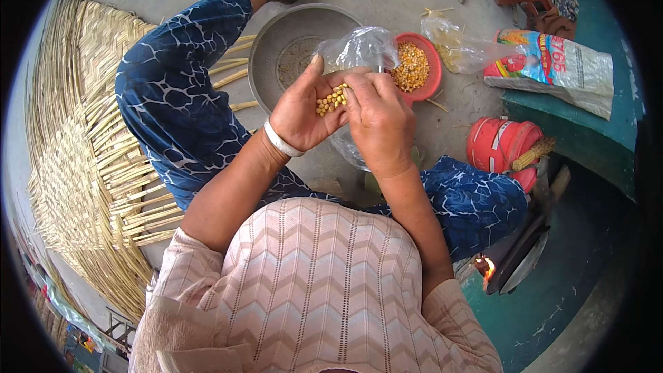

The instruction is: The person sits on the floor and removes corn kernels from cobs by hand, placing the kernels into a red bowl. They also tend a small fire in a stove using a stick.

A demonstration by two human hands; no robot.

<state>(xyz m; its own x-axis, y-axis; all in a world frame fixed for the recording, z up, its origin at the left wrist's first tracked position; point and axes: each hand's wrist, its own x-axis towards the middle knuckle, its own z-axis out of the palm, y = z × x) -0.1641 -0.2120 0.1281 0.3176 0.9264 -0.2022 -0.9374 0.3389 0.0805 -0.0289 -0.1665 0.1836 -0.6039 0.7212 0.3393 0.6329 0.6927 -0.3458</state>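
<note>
My left hand (pixel 305 114) is turned palm up and slightly cupped, with a white bangle (pixel 279 140) on its wrist. A small pile of yellow beans or kernels (pixel 330 101) lies in its palm. My right hand (pixel 383 114) is bent over that palm, fingertips among the yellow pieces; whether they pinch one is hidden. Under and beyond both hands spreads a clear plastic bag (pixel 362 44), partly covered by them. Behind it rests a wide grey metal basin (pixel 261 62). A red plastic basket (pixel 436 70) to the right contains corn kernels (pixel 412 70).
A woven reed mat (pixel 72 166) with loose ends lies at left. Another plastic bag (pixel 456 46) and a printed sack (pixel 559 70) are at far right. A red bucket (pixel 497 142) stands beside my right knee, and a flame (pixel 487 269) burns near dark metal below it.
</note>
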